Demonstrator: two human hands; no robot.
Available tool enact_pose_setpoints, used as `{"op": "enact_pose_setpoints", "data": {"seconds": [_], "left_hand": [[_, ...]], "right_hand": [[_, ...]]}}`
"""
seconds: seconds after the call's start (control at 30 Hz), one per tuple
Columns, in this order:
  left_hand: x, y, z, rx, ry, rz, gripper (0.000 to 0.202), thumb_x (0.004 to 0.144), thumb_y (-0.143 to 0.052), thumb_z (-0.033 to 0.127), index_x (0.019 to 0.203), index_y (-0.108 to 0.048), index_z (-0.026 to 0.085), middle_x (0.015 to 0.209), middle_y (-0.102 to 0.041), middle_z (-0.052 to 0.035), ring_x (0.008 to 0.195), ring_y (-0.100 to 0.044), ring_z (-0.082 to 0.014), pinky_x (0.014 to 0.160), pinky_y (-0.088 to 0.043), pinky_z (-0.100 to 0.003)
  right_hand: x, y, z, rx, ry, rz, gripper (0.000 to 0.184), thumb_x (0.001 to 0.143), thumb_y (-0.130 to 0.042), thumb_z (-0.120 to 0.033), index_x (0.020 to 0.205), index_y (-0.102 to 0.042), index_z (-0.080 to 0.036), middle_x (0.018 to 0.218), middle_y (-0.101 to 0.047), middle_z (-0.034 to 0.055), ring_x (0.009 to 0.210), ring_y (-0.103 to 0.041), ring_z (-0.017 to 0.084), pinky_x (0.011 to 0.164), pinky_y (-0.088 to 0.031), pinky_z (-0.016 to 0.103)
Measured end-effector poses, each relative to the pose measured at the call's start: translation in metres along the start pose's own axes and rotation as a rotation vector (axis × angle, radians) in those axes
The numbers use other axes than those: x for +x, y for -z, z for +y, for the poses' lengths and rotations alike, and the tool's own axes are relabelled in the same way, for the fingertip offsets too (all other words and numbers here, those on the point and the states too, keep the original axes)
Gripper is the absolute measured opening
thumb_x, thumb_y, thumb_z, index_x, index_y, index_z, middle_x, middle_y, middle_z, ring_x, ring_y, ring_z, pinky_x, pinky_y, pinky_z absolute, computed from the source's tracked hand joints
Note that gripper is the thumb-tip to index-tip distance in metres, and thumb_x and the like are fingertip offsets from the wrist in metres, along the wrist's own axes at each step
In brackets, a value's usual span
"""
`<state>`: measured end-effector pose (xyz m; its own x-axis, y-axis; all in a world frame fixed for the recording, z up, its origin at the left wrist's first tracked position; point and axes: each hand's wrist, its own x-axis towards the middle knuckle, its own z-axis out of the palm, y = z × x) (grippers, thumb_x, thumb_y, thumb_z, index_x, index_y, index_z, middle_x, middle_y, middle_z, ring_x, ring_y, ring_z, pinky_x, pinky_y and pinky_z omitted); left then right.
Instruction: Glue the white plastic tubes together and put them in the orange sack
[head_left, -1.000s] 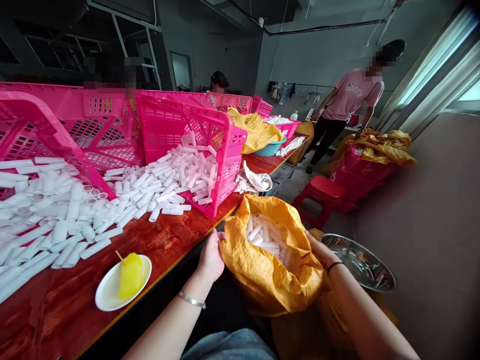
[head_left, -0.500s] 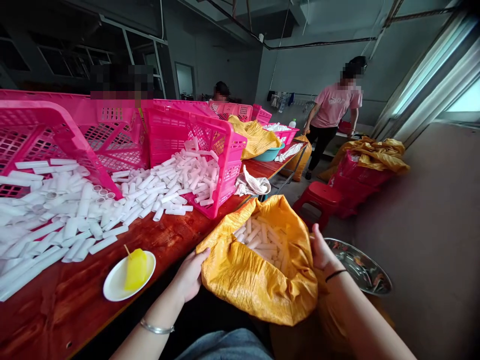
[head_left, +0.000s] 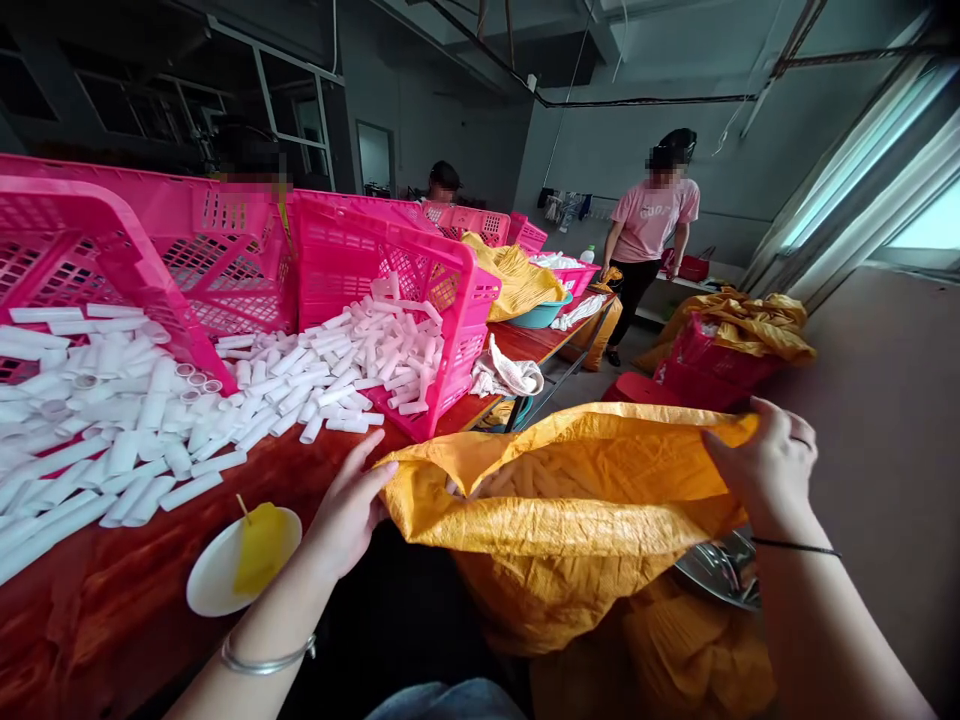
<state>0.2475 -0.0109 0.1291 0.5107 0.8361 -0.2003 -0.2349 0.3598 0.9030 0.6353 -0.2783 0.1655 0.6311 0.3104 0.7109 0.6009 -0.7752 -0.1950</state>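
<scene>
An orange woven sack is stretched wide in front of me, its mouth pulled into a long opening. Short white tubes lie inside, partly shaded and hidden by the near rim. My left hand grips the sack's left corner between thumb and fingers. At the opposite end, my right hand is closed on the rim, thumb on the inner side. Many loose white tubes are heaped on the red-brown table, spilling out of a tipped pink plastic crate.
A white plate with a yellow piece on a stick sits near my left forearm. A metal basin and red stool are at right. A white cloth lies at the table edge. A person in pink stands beyond.
My hands have moved apart, and the sack's mouth has been lifted and stretched sideways. The right hand rose and went right; the tubes inside are now more covered.
</scene>
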Motion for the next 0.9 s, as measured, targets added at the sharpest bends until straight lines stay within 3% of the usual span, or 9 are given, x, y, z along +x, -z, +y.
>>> {"op": "enact_pose_setpoints", "data": {"seconds": [0.13, 0.27, 0.37, 0.53, 0.6, 0.7, 0.8, 0.87, 0.9], "left_hand": [[-0.007, 0.008, -0.008, 0.178, -0.042, -0.040, 0.067, 0.070, -0.078, 0.039, 0.131, -0.053, 0.023, 0.099, -0.073, -0.0064, 0.093, -0.068, -0.0240, 0.071, -0.055, -0.027], [-0.009, 0.009, -0.019, 0.223, -0.087, -0.014, 0.045, 0.070, -0.077, 0.046, 0.105, -0.069, 0.019, 0.111, -0.072, -0.0087, 0.106, -0.065, -0.0274, 0.083, -0.054, -0.029], [-0.013, -0.002, -0.034, 0.060, 0.165, -0.067, 0.038, 0.071, -0.076, 0.046, 0.094, -0.071, 0.016, 0.095, -0.076, -0.0100, 0.095, -0.070, -0.0283, 0.081, -0.056, -0.034], [-0.005, -0.015, -0.062, -0.001, 0.367, -0.158, 0.036, 0.080, -0.066, 0.046, 0.099, -0.067, 0.015, 0.091, -0.075, -0.0125, 0.091, -0.071, -0.0289, 0.085, -0.055, -0.043], [0.001, -0.012, -0.065, 0.294, 0.105, -0.034, 0.034, 0.080, -0.064, 0.046, 0.096, -0.067, 0.016, 0.091, -0.073, -0.0116, 0.093, -0.069, -0.0299, 0.088, -0.053, -0.047], [-0.002, -0.013, -0.055, 0.859, -0.663, 0.213, 0.026, 0.080, -0.065, 0.030, 0.103, -0.067, 0.016, 0.104, -0.067, -0.0140, 0.105, -0.062, -0.0310, 0.097, -0.047, -0.050], [-0.013, -0.043, -0.044, 1.176, -1.337, -0.037, 0.040, 0.081, -0.061, 0.011, 0.119, -0.062, 0.022, 0.118, -0.062, -0.0119, 0.118, -0.054, -0.0263, 0.107, -0.040, -0.045], [-0.011, -0.077, -0.046, 1.347, -1.339, -0.338, 0.045, 0.082, -0.061, 0.015, 0.126, -0.058, 0.025, 0.132, -0.056, -0.0110, 0.127, -0.048, -0.0271, 0.112, -0.034, -0.047], [-0.006, -0.094, -0.050, 1.433, -1.210, -0.335, 0.046, 0.082, -0.064, 0.022, 0.127, -0.057, 0.025, 0.141, -0.050, -0.0123, 0.132, -0.042, -0.0322, 0.112, -0.030, -0.055]], "right_hand": [[-0.009, 0.004, -0.088, 0.028, 0.413, -0.194, 0.083, 0.064, -0.082, -0.033, 0.138, -0.046, -0.019, 0.148, -0.036, 0.0213, 0.130, -0.038, 0.044, 0.100, -0.037, 0.057], [0.008, -0.027, -0.155, 0.219, 0.428, -0.570, 0.008, 0.070, -0.074, -0.013, 0.078, -0.071, -0.012, 0.085, -0.069, 0.0136, 0.091, -0.066, 0.027, 0.082, -0.049, 0.037], [0.046, -0.060, -0.173, 0.216, 0.308, -0.510, 0.027, 0.086, -0.050, -0.012, 0.064, -0.065, -0.007, 0.070, -0.066, 0.0108, 0.084, -0.068, 0.020, 0.077, -0.047, 0.031], [0.079, -0.103, -0.185, 0.306, 0.154, -0.329, 0.027, 0.087, -0.045, -0.021, 0.102, -0.062, -0.006, 0.091, -0.070, 0.0170, 0.088, -0.068, 0.023, 0.076, -0.050, 0.032], [0.065, -0.113, -0.186, 0.377, 0.186, -0.310, 0.039, 0.086, -0.050, -0.028, 0.120, -0.052, -0.009, 0.103, -0.069, 0.0192, 0.092, -0.067, 0.025, 0.076, -0.053, 0.035], [0.033, -0.119, -0.177, 0.453, 0.332, -0.290, 0.052, 0.080, -0.058, -0.035, 0.126, -0.048, -0.011, 0.131, -0.056, 0.0227, 0.119, -0.056, 0.030, 0.095, -0.047, 0.045], [0.009, -0.125, -0.161, 0.357, 0.626, -0.234, 0.061, 0.078, -0.062, -0.041, 0.129, -0.049, -0.012, 0.151, -0.033, 0.0224, 0.141, -0.026, 0.039, 0.111, -0.022, 0.059], [0.001, -0.133, -0.153, 0.232, 0.761, -0.184, 0.071, 0.078, -0.062, -0.044, 0.139, -0.042, -0.012, 0.156, -0.024, 0.0213, 0.144, -0.015, 0.041, 0.111, -0.012, 0.065], [-0.002, -0.138, -0.150, 0.179, 0.775, -0.163, 0.074, 0.078, -0.062, -0.044, 0.142, -0.039, -0.014, 0.157, -0.021, 0.0207, 0.144, -0.014, 0.042, 0.111, -0.010, 0.066]]}}
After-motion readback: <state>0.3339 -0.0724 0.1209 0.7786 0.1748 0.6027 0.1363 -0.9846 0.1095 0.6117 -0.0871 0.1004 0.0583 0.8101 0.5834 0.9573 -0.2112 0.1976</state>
